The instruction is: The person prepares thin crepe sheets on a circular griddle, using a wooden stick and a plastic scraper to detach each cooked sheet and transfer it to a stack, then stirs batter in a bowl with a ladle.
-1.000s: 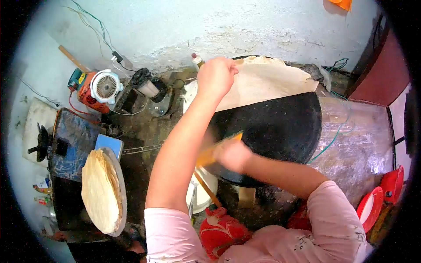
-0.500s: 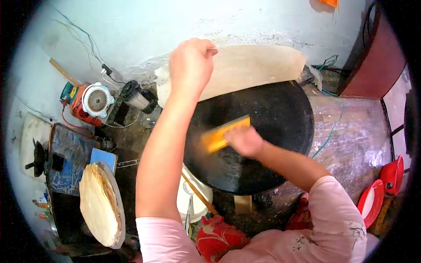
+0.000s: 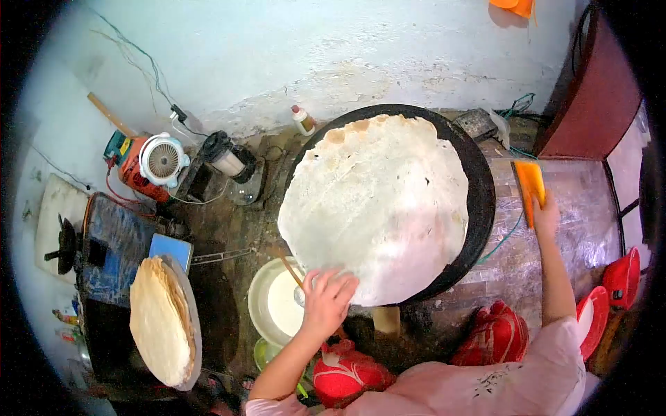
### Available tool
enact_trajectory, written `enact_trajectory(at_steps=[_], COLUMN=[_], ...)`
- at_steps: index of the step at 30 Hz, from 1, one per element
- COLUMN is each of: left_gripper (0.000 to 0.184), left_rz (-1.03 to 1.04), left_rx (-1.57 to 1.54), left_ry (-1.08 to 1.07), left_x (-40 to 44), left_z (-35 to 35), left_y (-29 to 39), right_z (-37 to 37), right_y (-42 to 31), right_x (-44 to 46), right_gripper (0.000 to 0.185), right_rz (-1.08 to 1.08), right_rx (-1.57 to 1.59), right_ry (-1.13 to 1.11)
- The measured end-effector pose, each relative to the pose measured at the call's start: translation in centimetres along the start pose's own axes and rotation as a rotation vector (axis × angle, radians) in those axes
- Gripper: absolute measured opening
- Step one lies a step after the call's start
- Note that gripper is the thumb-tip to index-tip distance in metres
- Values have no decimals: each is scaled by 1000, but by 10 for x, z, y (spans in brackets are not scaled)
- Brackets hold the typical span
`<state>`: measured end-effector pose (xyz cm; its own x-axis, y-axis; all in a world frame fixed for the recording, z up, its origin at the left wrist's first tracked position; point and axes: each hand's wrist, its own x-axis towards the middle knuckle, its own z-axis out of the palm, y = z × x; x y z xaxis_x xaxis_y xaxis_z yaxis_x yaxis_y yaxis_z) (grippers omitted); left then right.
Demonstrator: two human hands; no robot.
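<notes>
So my left hand (image 3: 329, 298) has its fingers loosely spread at the near edge of the flatbread (image 3: 378, 208) on the black griddle (image 3: 481, 208), can't tell if they're touching. Right hand (image 3: 547, 216) has its fingers closed round an orange scraper (image 3: 530, 182). Nearby bowl (image 3: 257, 302) holds creamy batter (image 3: 282, 303).

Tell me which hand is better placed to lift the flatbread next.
Probably the left hand: its fingers are at the near edge of the flatbread, while the right hand holds an orange scraper beyond the griddle.
</notes>
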<state>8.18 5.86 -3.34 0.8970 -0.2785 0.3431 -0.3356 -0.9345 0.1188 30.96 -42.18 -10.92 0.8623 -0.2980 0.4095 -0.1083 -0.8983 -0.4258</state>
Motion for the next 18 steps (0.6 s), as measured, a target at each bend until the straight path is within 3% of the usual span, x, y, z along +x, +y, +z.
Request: enact_trajectory(at_steps=[1,2,4,5,6,7,8,9,11,12,13,14,15,16,18], left_gripper=[53,53,76,90,90,79,74,68,49,49,35,22,18,14,10], left_rz=[-30,-37,-346,-504,-508,-888,-1073,-1251,-1480,-1472,-1465,-1456,-1348,-1242,-1043], left_rx=[15,14,-74,-104,-101,-423,-593,-754,-1565,-1568,-1493,-1418,-1259,-1098,-559], left_ry=[-184,-178,-191,-163,-158,65,169,319,406,414,437,459,469,475,278], left_x=[-13,-23,-39,-46,-54,-63,-67,-72,-62,-57,-51,-44,-36,-29,-9], left_z=[4,5,10,15,35,64,77,90,90,87,84,79,65,44,-16], left_y=[3,8,12,13,-1,-21,-34,-46,-67,-71,-74,-77,-82,-89,-103], right_z=[15,27,-35,-50,-62,-70,-65,-53,-55,-63,-70,-77,-81,-84,-84], right_y=[49,84,19,-5,-24,-33,-32,-31,-42,-63,-86,-107,-127,-147,-184], right_x=[-8,-15,-41,-52,-62,-67,-71,-75,-79,-82,-86,-91,-93,-94,-95], right_gripper=[26,23,27,27,36,45,45,44,42,37,33,28,28,29,31], right_rz=[88,177,628,621,772,924,914,781,636,422,213,134,-88,-155,-303], right_rx=[347,693,1252,1256,1462,1664,1668,1509,1348,1063,771,719,626,554,537], right_ry=[-58,-119,-347,-350,-442,-539,-548,-695,-827,-896,-940,-910,-820,-791,-732])
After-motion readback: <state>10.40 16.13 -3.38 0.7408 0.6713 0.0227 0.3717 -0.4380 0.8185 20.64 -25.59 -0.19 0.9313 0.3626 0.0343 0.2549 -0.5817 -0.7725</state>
